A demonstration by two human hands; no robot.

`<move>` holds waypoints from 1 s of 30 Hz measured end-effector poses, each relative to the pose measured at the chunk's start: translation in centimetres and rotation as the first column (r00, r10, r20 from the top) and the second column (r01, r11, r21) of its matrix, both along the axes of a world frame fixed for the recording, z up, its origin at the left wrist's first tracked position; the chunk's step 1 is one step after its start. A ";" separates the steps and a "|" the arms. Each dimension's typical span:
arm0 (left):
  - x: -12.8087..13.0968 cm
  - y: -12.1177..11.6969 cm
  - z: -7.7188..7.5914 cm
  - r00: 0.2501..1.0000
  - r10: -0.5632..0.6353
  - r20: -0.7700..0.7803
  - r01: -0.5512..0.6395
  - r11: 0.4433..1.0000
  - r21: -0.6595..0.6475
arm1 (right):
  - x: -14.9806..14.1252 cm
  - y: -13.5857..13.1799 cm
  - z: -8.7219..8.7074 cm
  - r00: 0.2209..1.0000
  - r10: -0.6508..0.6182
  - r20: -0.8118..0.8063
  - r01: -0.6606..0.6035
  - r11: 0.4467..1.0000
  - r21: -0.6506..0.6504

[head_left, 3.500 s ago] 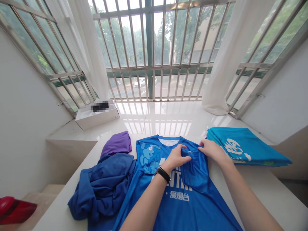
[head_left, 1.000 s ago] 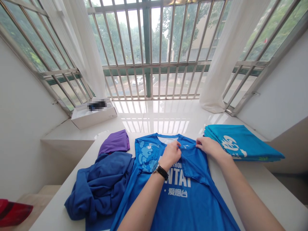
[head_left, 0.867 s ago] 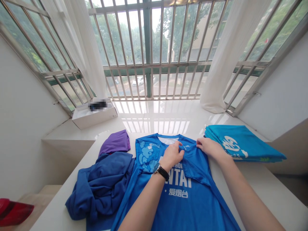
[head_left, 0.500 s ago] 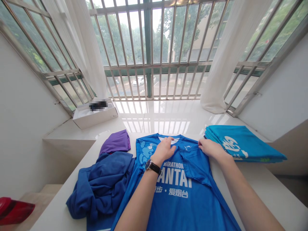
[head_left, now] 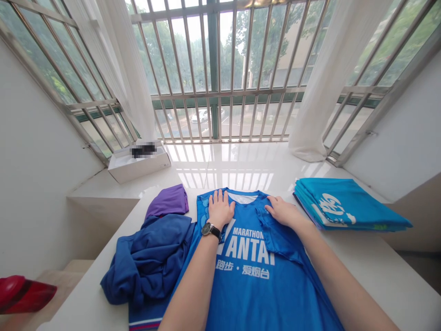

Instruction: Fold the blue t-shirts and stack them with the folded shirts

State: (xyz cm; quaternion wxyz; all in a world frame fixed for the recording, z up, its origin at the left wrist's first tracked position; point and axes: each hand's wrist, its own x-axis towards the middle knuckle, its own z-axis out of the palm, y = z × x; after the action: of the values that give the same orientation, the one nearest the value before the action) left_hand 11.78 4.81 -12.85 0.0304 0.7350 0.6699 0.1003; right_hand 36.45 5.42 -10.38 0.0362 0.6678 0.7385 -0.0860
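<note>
Left of the blue polyester marathon jersey (head_left: 241, 271), a crumpled navy garment (head_left: 144, 262) and folded purple cloth (head_left: 167, 200) are lying. You're pressing your left hand (head_left: 220, 210) flat and spread on the jersey's shoulder, your right hand (head_left: 282, 212) open on its folded-over side, pinching nothing. Right of the jersey, a folded teal shirt stack (head_left: 344, 202) is sitting on the white tabletop (head_left: 361, 257).

Window (head_left: 213, 94): steel-barred, trees (head_left: 257, 50) beyond
Curtains (head_left: 132, 78): white, sheer
Walls (head_left: 41, 184): white
Sill (head_left: 234, 161): white, glossy
Light: daylight
</note>
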 end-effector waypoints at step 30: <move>2.2 -4.4 3.6 0.952 -0.305 0.001 0.305 0.952 0.019 | 2.1 -15.0 2.2 0.970 -0.005 -0.244 0.079 0.952 0.295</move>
State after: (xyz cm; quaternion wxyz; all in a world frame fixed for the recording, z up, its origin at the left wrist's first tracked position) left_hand 13.98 0.39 -9.30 0.0401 0.8298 0.5473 0.1018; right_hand 38.56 -9.57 -8.18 -0.1579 0.6659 0.7272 -0.0531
